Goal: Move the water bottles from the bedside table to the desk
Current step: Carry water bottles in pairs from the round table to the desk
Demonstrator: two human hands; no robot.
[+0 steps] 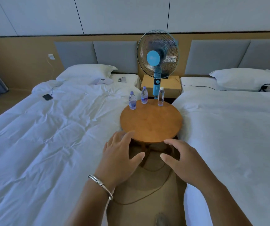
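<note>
Fingers point(127, 136) of both hands spread, holding nothing.

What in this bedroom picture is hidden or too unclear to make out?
- Desk: outside the head view, so the bottles' destination is not visible.
- Labels on the three water bottles: too small to read.
- Round table legs: mostly hidden under its top and behind the left hand and right hand.
- Fan base: hidden behind the table and bottles.
- Small items by the left pillow: too small to identify.
</note>
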